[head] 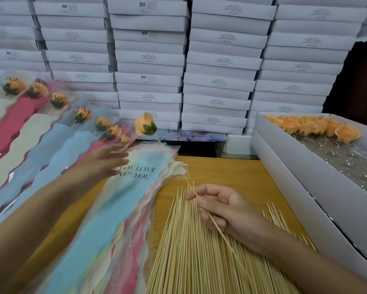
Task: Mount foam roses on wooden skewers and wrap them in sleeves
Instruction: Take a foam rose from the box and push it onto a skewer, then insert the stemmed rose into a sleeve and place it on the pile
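We log orange foam rose (145, 124) on skewer (212, 218) tip, raised beyond sleeve stack (123, 209), right hand (225, 211) pinching skewer, thumb against curled fingers, above loose skewer pile (189, 262), left hand (102, 162) blurred, fingers spread over top sleeve, contact unclear.

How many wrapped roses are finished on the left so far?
7 wrapped roses lie in a diagonal row from far left toward the centre. Not counted: the rose on the skewer pinched by the right hand. More may lie off-frame left.
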Available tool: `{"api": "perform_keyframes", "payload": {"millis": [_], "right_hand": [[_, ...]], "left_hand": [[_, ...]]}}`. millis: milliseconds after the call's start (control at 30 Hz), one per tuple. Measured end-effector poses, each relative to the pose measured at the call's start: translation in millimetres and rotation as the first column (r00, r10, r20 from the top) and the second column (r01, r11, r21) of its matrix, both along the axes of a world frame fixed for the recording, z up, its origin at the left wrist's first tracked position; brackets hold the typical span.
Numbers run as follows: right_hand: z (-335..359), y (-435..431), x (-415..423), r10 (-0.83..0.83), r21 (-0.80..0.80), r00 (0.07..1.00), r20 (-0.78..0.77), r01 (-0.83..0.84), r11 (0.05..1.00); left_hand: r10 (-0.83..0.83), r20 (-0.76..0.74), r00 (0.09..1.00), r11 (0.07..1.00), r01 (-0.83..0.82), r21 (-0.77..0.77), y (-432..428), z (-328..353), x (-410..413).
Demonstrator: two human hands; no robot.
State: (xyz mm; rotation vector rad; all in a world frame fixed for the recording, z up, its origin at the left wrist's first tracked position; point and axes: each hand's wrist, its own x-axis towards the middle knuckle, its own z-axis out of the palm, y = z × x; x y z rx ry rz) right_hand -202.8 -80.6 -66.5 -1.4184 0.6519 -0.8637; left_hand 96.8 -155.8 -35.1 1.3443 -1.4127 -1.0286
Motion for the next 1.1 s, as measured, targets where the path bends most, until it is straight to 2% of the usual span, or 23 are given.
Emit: {"api": "perform_keyframes", "payload": {"millis": [67, 167, 267, 333, 467, 867, 1100], "right_hand": [[-2, -2, 0, -0.069, -0.008, 0.997, 0.039, 0.069, 0.998], [-4, -4, -1, -0.16, 0.003, 0.983, 0.084, 0.161, 0.987], [-4, -4, -1, -0.204, -0.001, 0.976, 0.078, 0.205, 0.979], [-4, -3, -1, -0.215, -0.013, 0.975, 0.063, 0.216, 0.976], [-5, -3, -1, -0.22, -0.023, 0.974, 0.058, 0.222, 0.975], [-7, -4, 0, -0.221, -0.037, 0.974, 0.04, 0.223, 0.974], [-8, -5, -1, -0.25, -0.059, 0.968, 0.03, 0.251, 0.966]], "left_hand": [[0.038, 0.321, 0.946, 0.999, -0.031, -0.028, 0, -15, -4], [0.004, 0.47, 0.883, 1.0, -0.018, 0.026, -1, -36, -10], [0.054, 0.661, 0.749, 0.998, -0.012, -0.067, -5, -47, -11], [0.09, 0.679, 0.729, 0.994, -0.022, -0.108, -8, -50, -7], [0.068, 0.695, 0.716, 0.997, -0.022, -0.074, -8, -52, -4], [0.095, 0.508, 0.856, 0.986, -0.009, -0.169, -4, -49, -14], [0.134, 0.511, 0.849, 0.976, -0.022, -0.219, 3, -38, -18]]}}
